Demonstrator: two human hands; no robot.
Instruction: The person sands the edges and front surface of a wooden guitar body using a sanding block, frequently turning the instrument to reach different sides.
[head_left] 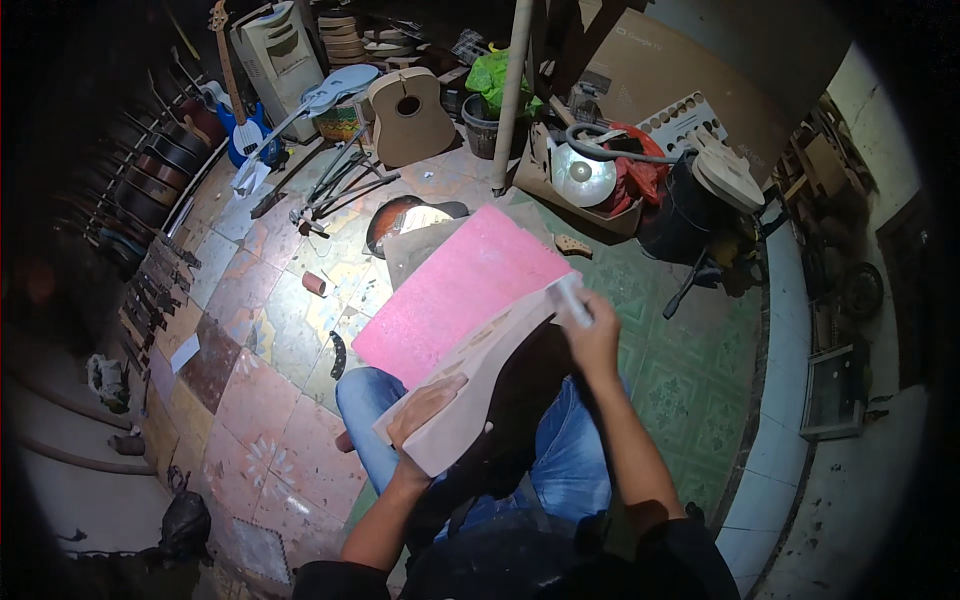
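Across my lap lies a long pale wooden piece (pixel 455 436) with a wavy, curved edge, tilted up toward the far right. My left hand (pixel 430 405) rests flat on its near left end, fingers stretched out. At the far right end, my right hand (pixel 595 325) is closed round a small pale block (pixel 570 302), blurred, against the wood's edge. Just beyond the wood lies a flat pink board (pixel 470 290), atop a greyish sheet (pixel 405 255). The dark area under the wood hides what is there.
A sunburst guitar body (pixel 385 225) lies beyond the board. Farther back stand an unfinished acoustic body (pixel 410 115), a blue bass (pixel 243 135), a pole (pixel 513 90) and a cardboard box (pixel 580 205). A small brown cylinder (pixel 314 284) lies on the tiles; guitars line the left.
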